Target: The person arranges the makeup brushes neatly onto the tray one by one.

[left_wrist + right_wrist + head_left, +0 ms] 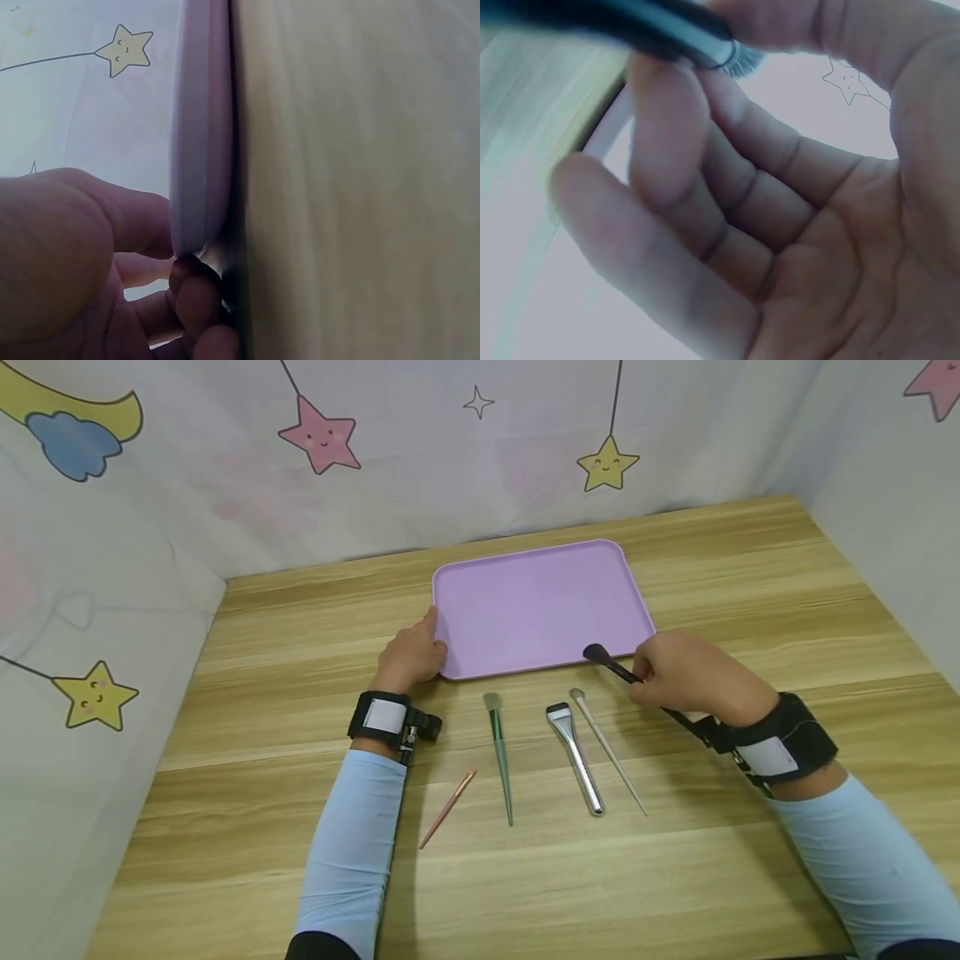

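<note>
A black-handled makeup brush (619,671) is pinched between the thumb and fingers of my right hand (693,677). Its dark bristle head overlaps the near rim of the purple tray (540,602) in the head view. In the right wrist view the brush handle (660,30) runs from the upper left to the pinch, bristles just past the fingertips. My left hand (411,656) is at the tray's left edge, near the front corner. Thumb above and fingertips below, it grips the tray rim (199,150) in the left wrist view.
Several brushes lie on the wooden table (262,760) in front of the tray: a small copper-coloured brush (447,808), a green brush (500,760), a wide silver brush (576,760) and a slim pale brush (603,743). A star-patterned curtain (450,460) hangs behind.
</note>
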The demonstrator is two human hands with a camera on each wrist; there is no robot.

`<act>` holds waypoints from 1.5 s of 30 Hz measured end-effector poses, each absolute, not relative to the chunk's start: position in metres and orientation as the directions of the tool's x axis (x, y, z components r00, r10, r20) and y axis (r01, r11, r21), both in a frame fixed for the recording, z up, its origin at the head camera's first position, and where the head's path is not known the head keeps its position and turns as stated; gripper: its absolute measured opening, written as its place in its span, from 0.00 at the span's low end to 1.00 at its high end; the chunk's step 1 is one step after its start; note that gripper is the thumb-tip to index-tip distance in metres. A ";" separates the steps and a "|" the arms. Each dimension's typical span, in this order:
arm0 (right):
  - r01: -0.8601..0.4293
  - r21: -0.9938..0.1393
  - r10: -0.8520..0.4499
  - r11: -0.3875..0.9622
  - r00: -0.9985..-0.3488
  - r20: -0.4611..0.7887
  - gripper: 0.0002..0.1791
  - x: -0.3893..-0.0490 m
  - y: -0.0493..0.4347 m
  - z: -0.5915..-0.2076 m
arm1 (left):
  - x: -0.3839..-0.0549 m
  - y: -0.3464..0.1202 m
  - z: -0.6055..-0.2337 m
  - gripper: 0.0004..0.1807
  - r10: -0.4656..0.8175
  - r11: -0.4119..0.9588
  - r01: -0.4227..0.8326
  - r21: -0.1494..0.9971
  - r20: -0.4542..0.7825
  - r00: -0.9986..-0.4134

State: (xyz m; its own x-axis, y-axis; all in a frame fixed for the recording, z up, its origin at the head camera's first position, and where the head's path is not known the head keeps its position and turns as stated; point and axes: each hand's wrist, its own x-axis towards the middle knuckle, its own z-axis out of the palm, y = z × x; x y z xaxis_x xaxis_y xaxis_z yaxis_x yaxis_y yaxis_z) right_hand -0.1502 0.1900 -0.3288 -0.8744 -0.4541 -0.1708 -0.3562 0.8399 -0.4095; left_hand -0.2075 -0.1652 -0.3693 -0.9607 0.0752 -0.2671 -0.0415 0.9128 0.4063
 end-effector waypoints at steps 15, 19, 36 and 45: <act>-0.342 -0.435 -0.356 0.833 -0.933 0.051 0.11 -0.162 0.186 -0.332 | -0.208 -0.167 -0.372 0.38 0.073 0.917 -0.040 0.397 -0.266 -0.961; -0.332 -0.433 -0.336 0.838 -0.939 0.070 0.12 -0.164 0.185 -0.332 | -0.209 -0.168 -0.373 0.38 0.071 0.918 -0.042 0.394 -0.267 -0.961; -0.330 -0.447 -0.291 0.831 -0.944 0.156 0.13 -0.179 0.192 -0.335 | -0.206 -0.165 -0.374 0.38 0.058 0.923 -0.047 0.382 -0.259 -0.964; -0.319 -0.456 -0.267 0.831 -0.948 0.175 0.13 -0.185 0.196 -0.337 | -0.209 -0.168 -0.375 0.38 0.061 0.929 -0.041 0.369 -0.262 -0.963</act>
